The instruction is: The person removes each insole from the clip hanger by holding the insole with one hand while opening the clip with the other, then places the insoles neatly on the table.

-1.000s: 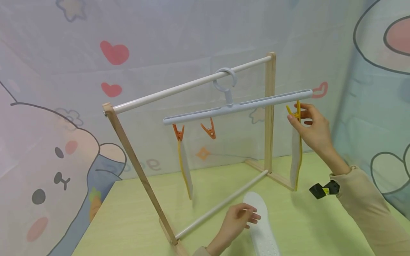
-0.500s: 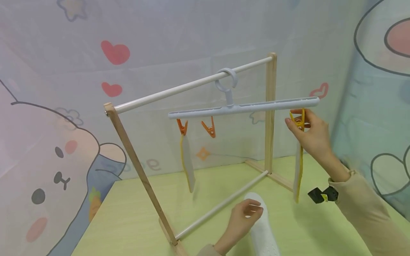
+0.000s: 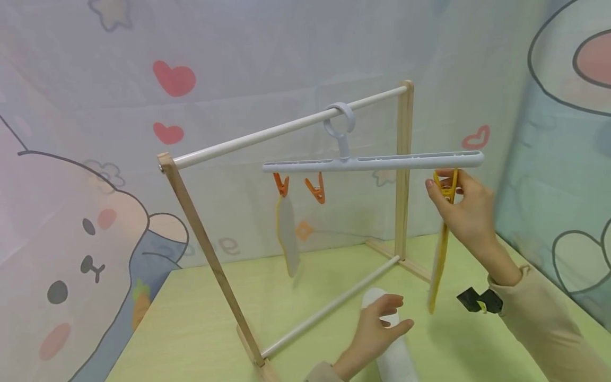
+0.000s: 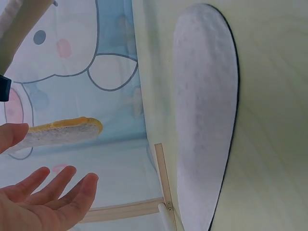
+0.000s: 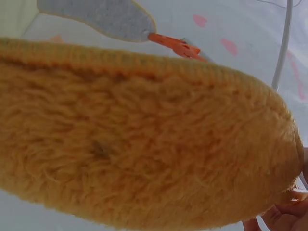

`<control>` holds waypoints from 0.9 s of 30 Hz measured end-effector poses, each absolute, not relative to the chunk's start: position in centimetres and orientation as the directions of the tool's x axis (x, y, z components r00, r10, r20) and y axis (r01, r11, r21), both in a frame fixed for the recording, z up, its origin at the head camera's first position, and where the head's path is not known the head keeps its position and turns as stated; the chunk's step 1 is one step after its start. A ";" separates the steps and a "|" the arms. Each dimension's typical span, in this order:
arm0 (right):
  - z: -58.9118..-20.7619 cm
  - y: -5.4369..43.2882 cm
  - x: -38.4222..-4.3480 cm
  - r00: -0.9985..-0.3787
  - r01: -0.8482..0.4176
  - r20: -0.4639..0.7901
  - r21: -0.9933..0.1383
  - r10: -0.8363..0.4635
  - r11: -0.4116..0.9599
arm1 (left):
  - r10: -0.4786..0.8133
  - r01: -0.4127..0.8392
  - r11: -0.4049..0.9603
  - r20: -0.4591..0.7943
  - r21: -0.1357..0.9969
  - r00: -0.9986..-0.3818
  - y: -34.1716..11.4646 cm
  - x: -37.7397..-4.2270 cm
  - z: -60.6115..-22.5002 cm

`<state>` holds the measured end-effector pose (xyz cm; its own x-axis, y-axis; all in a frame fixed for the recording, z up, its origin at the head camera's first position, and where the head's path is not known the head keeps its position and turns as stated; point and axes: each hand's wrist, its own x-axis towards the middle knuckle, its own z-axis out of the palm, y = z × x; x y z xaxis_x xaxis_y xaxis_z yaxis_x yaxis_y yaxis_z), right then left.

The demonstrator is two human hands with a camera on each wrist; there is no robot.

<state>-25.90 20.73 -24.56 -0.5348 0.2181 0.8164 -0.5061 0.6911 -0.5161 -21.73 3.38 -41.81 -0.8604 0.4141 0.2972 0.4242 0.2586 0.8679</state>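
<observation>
A grey hanger [image 3: 382, 163] hangs by its hook from the rack's white rail. Under its right end my right hand [image 3: 470, 215] pinches a yellow clip [image 3: 447, 190], from which a yellow-edged insole [image 3: 439, 270] dangles. The right wrist view shows that insole's fluffy yellow-brown side [image 5: 144, 134] up close. At the hanger's left, an orange clip [image 3: 281, 185] holds the matching insole [image 3: 288, 233]. A second orange clip [image 3: 316, 191] holds nothing. My left hand [image 3: 374, 331], fingers spread and holding nothing, hovers over a white insole [image 4: 207, 96] lying on the table.
The rack has wooden posts [image 3: 404, 175], a white top rail [image 3: 267, 134] and a lower white bar [image 3: 334, 305]. It stands on a pale yellow-green table [image 3: 191, 318]. A cartoon-print cloth [image 3: 238, 63] forms the backdrop behind.
The hanger's right end has come down and its left end has risen, levelling it. My right hand moved down slightly with the yellow clip. My left hand shifted right and its fingers spread.
</observation>
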 end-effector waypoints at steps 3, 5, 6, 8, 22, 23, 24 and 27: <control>-24.5 20.5 -25.5 -0.532 -0.504 0.818 -0.514 0.220 0.694 | 0.429 0.448 0.261 0.313 0.855 -0.848 3.6 -21.6 -41.8; -24.5 20.4 -25.3 -0.538 -0.496 0.815 -0.513 0.215 0.701 | 0.434 0.452 0.260 0.314 0.853 -0.844 3.7 -21.6 -41.8; -24.5 20.3 -25.2 -0.541 -0.491 0.814 -0.510 0.212 0.706 | 0.436 0.453 0.262 0.315 0.852 -0.843 3.7 -21.5 -41.8; -24.5 20.2 -24.9 -0.548 -0.480 0.811 -0.504 0.204 0.718 | 0.437 0.454 0.265 0.314 0.851 -0.843 3.8 -21.4 -41.7; -24.4 19.4 -23.5 -0.559 -0.488 0.812 -0.485 0.167 0.726 | 0.434 0.514 0.262 0.376 0.817 -0.819 4.4 -21.1 -41.6; -24.4 19.4 -23.4 -0.564 -0.491 0.809 -0.490 0.165 0.720 | 0.434 0.517 0.261 0.379 0.815 -0.817 4.4 -21.1 -41.7; -24.4 19.3 -23.3 -0.568 -0.492 0.806 -0.494 0.166 0.717 | 0.434 0.517 0.262 0.379 0.815 -0.817 4.5 -21.1 -41.7; -24.4 19.2 -23.0 -0.581 -0.492 0.797 -0.504 0.164 0.710 | 0.436 0.513 0.270 0.372 0.815 -0.820 4.6 -21.1 -41.9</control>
<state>-23.03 19.22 -24.38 -0.5805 0.1643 0.7975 -0.4917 0.7099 -0.5042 -21.14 4.61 -41.85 -0.8195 0.4358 0.3720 0.5133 0.2696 0.8148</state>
